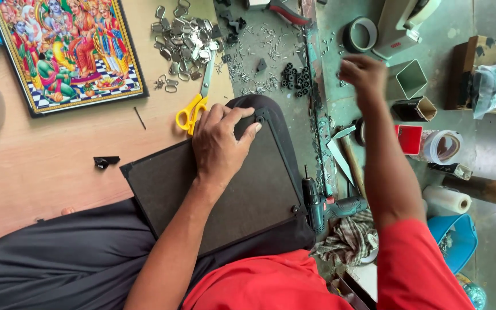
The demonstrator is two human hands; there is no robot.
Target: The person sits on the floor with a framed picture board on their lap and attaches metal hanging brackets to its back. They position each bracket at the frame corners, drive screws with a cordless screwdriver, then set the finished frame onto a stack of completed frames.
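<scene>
A dark framed board (242, 189) lies back side up across my lap, black frame edge showing at its far corner. My left hand (220, 143) presses flat on it near that top corner, fingers spread beside a small corner fitting. My right hand (364, 74) reaches out to the right over the green floor, blurred, near small black parts (297, 79) and a roll of tape (360, 34). Whether it holds anything cannot be seen.
A colourful framed picture (67, 51) lies at top left on the wooden board. Metal hanger loops (182, 37), yellow-handled scissors (192, 112), scattered nails (259, 63), a green cordless drill (328, 206), open small boxes (411, 77), tape rolls (444, 146) and a blue tub (454, 241) surround me.
</scene>
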